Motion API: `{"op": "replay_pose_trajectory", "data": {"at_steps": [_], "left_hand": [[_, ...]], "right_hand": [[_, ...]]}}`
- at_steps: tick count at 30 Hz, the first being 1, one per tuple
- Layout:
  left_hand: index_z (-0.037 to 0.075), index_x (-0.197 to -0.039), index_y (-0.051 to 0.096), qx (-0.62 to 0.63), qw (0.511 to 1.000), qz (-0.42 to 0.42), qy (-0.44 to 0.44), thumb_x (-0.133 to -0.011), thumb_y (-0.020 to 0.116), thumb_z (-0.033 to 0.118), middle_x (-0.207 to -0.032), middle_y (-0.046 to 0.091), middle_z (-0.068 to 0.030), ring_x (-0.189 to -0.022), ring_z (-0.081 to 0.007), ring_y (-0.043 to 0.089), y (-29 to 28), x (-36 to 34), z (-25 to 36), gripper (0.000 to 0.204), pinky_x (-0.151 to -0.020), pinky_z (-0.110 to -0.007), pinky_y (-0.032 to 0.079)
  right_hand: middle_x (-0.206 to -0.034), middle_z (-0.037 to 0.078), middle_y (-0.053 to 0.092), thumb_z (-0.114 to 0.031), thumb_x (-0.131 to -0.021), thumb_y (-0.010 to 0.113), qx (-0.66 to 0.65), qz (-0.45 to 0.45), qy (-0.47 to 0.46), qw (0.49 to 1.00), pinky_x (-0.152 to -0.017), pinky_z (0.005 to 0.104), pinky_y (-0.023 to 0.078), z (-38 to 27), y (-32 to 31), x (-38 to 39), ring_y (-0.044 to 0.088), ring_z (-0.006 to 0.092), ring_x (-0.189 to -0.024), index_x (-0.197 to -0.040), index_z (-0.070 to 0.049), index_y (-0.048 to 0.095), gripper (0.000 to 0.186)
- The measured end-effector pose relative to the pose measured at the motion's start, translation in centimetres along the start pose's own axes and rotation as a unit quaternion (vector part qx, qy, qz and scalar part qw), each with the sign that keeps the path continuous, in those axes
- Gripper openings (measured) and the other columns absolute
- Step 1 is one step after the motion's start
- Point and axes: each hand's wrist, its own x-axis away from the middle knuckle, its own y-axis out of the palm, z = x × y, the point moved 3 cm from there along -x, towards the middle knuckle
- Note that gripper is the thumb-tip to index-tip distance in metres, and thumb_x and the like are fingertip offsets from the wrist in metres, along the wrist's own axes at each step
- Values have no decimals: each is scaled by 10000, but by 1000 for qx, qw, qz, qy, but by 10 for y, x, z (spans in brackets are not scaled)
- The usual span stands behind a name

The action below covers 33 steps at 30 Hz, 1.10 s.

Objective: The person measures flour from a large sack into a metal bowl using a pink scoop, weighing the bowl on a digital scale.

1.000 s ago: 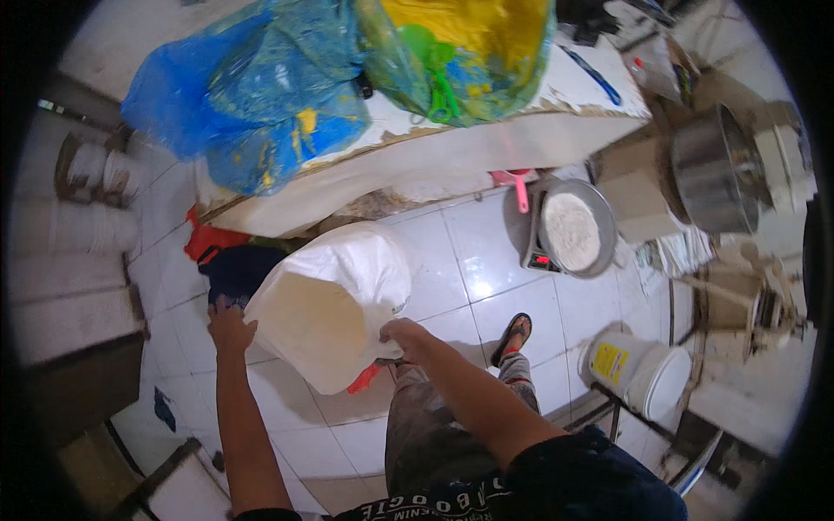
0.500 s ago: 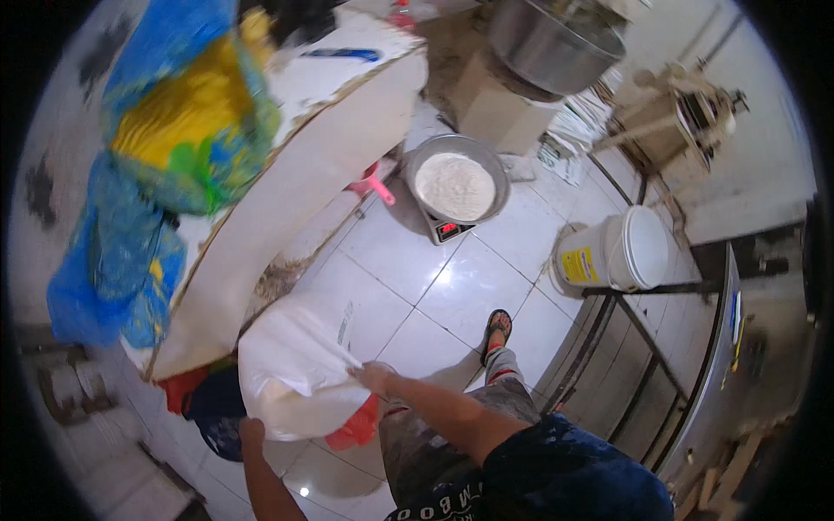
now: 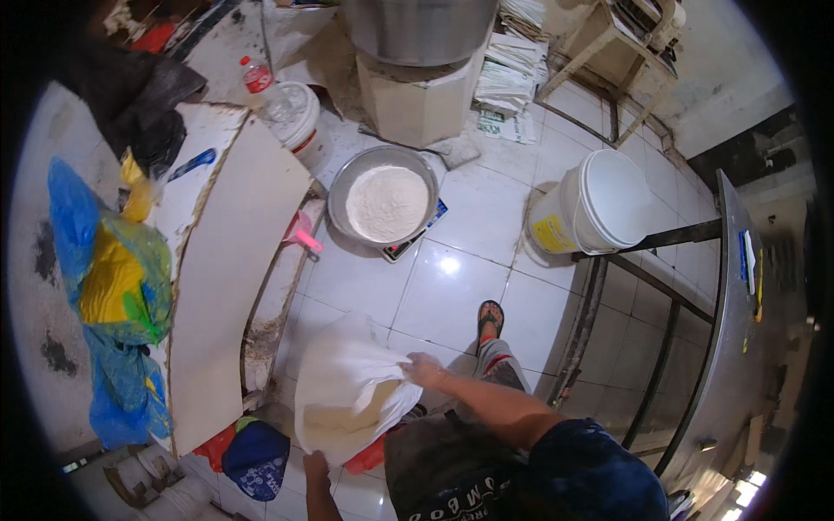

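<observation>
A large white sack [image 3: 321,369] stands on the floor in front of me, its mouth turned toward me and pale flour [image 3: 352,418] showing inside. My left hand [image 3: 316,467] pinches the near left part of the sack's rim. On the right side, my right hand [image 3: 424,370] grips a bunched fold of the same rim. Beyond the sack, a metal bowl [image 3: 340,193] holds a mound of white flour [image 3: 387,204]. That bowl rests on a digital scale [image 3: 407,247], which it mostly covers.
A pink scoop [image 3: 306,236] lies by the low shelf under the pale counter [image 3: 234,200] on the left. Blue and yellow plastic bags [image 3: 113,286] hang over it. At right stand a white bucket [image 3: 565,208] and a metal table [image 3: 708,347]. A mixer [image 3: 417,95] rises behind the bowl.
The view has turned, so the bowl and counter sit further left. The sack's mouth has opened wider toward me and shows more flour. Both hands keep hold of its rim.
</observation>
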Motion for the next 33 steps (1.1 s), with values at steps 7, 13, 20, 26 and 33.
{"op": "replay_pose_trajectory", "data": {"at_steps": [7,13,20,26,33], "left_hand": [[-75,-1079,483,120,985,-89,82,-771,415,116,-1037,546,-176,-880,-234,545,144,58,99,369,-734,-366,431],[-46,-1085,461,-58,993,-92,46,-740,459,169,-963,525,-129,-872,-229,510,220,109,211,407,-713,-350,437],[3,-1057,464,-45,990,-116,70,-741,461,263,-922,513,-144,-839,-240,500,291,108,317,409,-701,-420,421],[76,-1042,484,-125,968,-145,163,-725,477,270,-884,521,-80,-802,-218,500,310,38,314,371,-647,-363,400],[85,-988,512,-91,969,-171,152,-731,478,264,-814,535,-53,-703,-184,506,315,22,307,315,-568,-339,380]], "right_hand": [[-936,229,588,-356,-817,521,-83,119,49,988,-832,411,426,78,-175,26,549,389,-911,-1027,-14,568,404],[-901,261,577,-338,-809,530,-46,157,66,984,-805,420,427,114,-315,30,547,398,-900,-942,33,575,396],[-878,269,573,-316,-809,511,69,236,21,969,-777,435,433,125,-438,-5,554,395,-871,-834,38,584,362],[-918,253,576,-311,-816,496,80,324,60,941,-758,449,440,104,-460,-60,562,397,-846,-938,21,527,355],[-1003,225,565,-235,-788,569,-195,473,117,851,-840,395,410,80,-424,-28,533,364,-967,-1035,8,509,351]]}}
